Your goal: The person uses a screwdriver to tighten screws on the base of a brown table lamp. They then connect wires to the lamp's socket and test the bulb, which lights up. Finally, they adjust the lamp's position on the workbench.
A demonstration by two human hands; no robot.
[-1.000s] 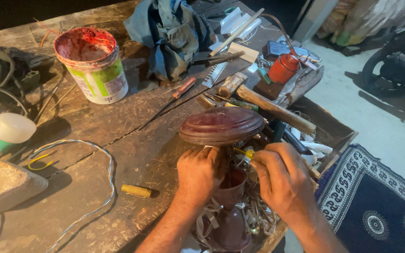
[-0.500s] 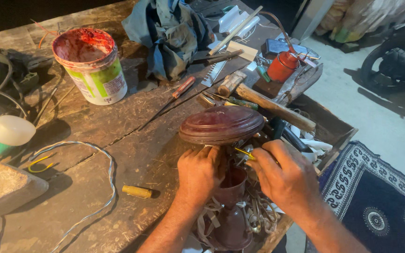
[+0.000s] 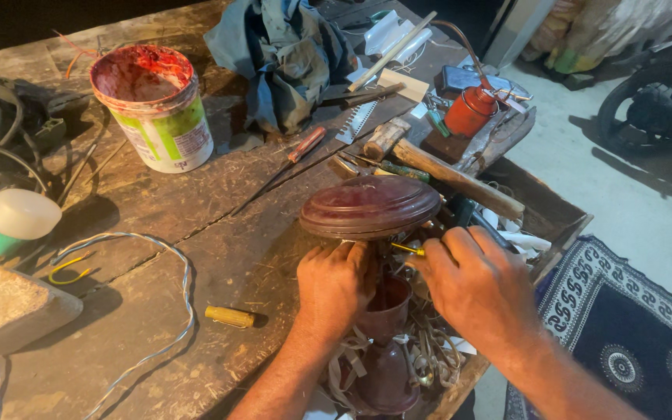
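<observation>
1. Left hand (image 3: 336,284) grips the stem just under the dark maroon oval wooden top (image 3: 369,206); its fingers are curled tight around the stem, steadying the piece at the near edge of the tabletop (image 3: 196,233).
2. Right hand (image 3: 472,288) has its fingers pinched together on a thin yellow-handled tool (image 3: 407,250), tip pointed in under the oval top. What the tip touches is hidden.
3. The maroon turned piece (image 3: 386,311) runs down from the top past the tabletop edge, upright, with pale strips and wire bits around its lower part.
4. To do it well, judged from the pose: keep the left grip firm so the stem can't twist, keep the tool in line with its target, press lightly, and avoid levering against the top's rim.
5. Risk: the tool could slip toward the left thumb, which sits just beside the tip.
6. Nearby: hammer (image 3: 445,171) just behind the top, red-stained paint bucket (image 3: 153,109) well apart to the left, red oil can (image 3: 470,111), crumpled cloth (image 3: 289,54), small yellow handle (image 3: 229,316), twisted wire (image 3: 184,295).
</observation>
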